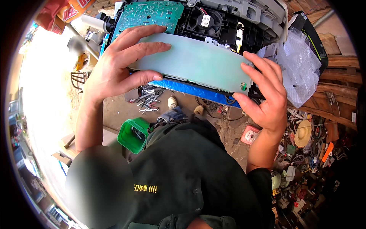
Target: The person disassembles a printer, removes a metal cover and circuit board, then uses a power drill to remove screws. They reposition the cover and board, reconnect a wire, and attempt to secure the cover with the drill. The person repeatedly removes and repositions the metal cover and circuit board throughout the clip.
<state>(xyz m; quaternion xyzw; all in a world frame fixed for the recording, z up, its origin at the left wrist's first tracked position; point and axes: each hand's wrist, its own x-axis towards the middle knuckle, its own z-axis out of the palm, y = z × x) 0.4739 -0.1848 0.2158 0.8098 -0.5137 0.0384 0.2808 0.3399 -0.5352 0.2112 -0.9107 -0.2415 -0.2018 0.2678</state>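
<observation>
A pale translucent panel [198, 61] lies across the front of an opened electronic device, beside a green circuit board [145, 17], a black fan [194, 23] and white connectors with wires [239, 36]. My left hand [118, 66] grips the panel's left part, two fingertips on its face and the thumb at the lower edge. My right hand [263, 87] holds the right end, fingertips on top and thumb at the bottom edge. A blue sheet [194, 91] shows beneath the device.
Bubble wrap [295, 66] lies right of the device against wooden boards [335, 87]. Below are scattered wrenches [148, 99], a green bin [133, 135], a pink box [249, 134] and piled parts with a straw hat [303, 133]. My feet [172, 102] stand on the dirty floor.
</observation>
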